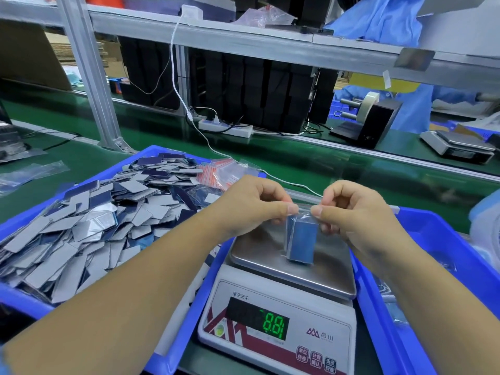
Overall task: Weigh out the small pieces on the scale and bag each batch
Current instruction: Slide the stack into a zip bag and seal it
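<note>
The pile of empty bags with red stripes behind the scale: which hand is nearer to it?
Left. The left hand is just in front of the pile of empty bags, nearly overlapping it in the picture. The right hand is farther to the right, over the scale.

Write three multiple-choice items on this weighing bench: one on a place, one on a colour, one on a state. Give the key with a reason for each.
1. Where is the heap of loose small pieces?
A. In the blue bin left of the scale
B. On the scale pan
C. On the upper shelf

2. What colour are the scale display digits?
A. Red
B. Green
C. White

3. How is the small clear bag held?
A. Lying flat, untouched
B. Left hand only
C. Pinched at its top by both hands

Key: 1 A, pieces fill that bin; 2 B, digits glow green; 3 C, left hand and right hand pinch its top.
</note>
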Demonstrator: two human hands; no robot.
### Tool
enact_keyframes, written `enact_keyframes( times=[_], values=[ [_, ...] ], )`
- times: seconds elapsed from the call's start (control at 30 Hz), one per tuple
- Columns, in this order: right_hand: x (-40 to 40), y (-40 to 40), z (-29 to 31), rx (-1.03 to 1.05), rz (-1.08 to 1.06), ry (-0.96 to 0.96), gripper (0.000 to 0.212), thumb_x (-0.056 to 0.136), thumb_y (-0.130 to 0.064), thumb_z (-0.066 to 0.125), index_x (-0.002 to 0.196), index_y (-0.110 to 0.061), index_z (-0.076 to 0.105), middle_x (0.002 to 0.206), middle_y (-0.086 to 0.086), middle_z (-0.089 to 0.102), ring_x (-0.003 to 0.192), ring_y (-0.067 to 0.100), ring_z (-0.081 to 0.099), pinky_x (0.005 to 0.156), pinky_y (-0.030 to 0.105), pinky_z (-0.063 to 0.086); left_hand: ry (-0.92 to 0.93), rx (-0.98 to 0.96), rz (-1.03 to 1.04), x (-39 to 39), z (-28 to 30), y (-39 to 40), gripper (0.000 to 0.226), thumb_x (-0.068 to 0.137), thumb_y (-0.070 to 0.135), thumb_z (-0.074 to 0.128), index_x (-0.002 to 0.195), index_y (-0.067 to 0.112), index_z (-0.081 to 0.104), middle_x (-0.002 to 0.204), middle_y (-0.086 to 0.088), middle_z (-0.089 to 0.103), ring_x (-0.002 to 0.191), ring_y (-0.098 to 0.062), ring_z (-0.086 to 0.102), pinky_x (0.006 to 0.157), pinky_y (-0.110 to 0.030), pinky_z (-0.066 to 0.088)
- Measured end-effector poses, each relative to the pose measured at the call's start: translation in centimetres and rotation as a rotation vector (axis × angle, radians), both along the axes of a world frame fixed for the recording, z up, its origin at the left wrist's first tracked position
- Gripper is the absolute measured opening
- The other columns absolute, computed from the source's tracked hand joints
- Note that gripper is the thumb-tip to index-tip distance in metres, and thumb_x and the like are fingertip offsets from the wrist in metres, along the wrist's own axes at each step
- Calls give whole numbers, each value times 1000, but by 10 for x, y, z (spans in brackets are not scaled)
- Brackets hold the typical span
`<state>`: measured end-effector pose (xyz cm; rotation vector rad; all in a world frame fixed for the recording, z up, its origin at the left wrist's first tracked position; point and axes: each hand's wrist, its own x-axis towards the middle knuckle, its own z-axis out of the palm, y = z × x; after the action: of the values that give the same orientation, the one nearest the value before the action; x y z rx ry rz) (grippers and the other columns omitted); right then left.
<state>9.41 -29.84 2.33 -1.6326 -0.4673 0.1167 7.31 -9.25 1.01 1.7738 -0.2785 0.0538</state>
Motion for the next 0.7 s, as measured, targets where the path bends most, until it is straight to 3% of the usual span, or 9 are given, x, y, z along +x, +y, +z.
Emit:
enact_keyframes(
  times=[0.1, 0.17, 0.23, 0.33, 0.43, 0.53, 0.7],
  values=[
    [7, 1, -13, -251, -170, -84, 27, 80, -5, 78, 69, -23, 62, 55, -2, 60, 51, 15, 52, 56, 32, 46, -119, 338, 118, 4, -6, 0, 18, 88, 27, 77, 72, 34, 72, 68, 18, 66, 64, 2, 57, 66, -12, 46],
    [9, 2, -18, -421, -267, -182, 21, 83, -14, 77, 74, -27, 62, 58, -8, 63, 51, 7, 52, 57, 28, 45, -160, 412, 157, 7, -9, -2, 15, 91, 31, 72, 77, 37, 72, 80, 17, 65, 77, -1, 60, 75, -18, 48],
    [10, 3, -20, -549, -322, -270, 18, 85, -22, 74, 75, -30, 62, 69, -15, 66, 54, 0, 52, 57, 23, 40, -179, 459, 192, 9, -11, -2, 11, 95, 30, 68, 88, 32, 76, 85, 16, 63, 78, -1, 57, 76, -19, 47],
    [9, 3, -18, -686, -331, -358, 13, 88, -31, 69, 85, -34, 58, 87, -14, 64, 67, -1, 53, 60, 17, 34, -202, 456, 224, 10, -12, 2, 12, 96, 26, 64, 97, 25, 77, 81, 16, 63, 73, 1, 51, 73, -17, 43],
    [3, 6, -17, -772, -278, -381, 13, 89, -42, 65, 90, -35, 55, 73, -11, 62, 71, 0, 53, 60, 21, 35, -195, 435, 238, 10, -11, 7, 15, 98, 24, 62, 99, 20, 76, 68, 19, 61, 64, 4, 50, 60, -11, 40],
    [-2, 8, -17, -800, -248, -402, 13, 89, -43, 64, 90, -33, 56, 68, -11, 61, 70, 2, 55, 60, 24, 38, -176, 386, 272, 11, -11, 13, 15, 99, 24, 60, 94, 21, 74, 47, 20, 46, 50, 2, 44, 50, -9, 33],
    [-1, 4, -15, -801, -273, -404, 13, 88, -43, 64, 84, -33, 57, 64, -12, 59, 67, 1, 54, 58, 25, 37, -111, 342, 341, 14, -12, 23, 18, 99, 28, 58, 84, 29, 67, 41, 14, 38, 42, -2, 39, 43, -11, 31]
  ],
)
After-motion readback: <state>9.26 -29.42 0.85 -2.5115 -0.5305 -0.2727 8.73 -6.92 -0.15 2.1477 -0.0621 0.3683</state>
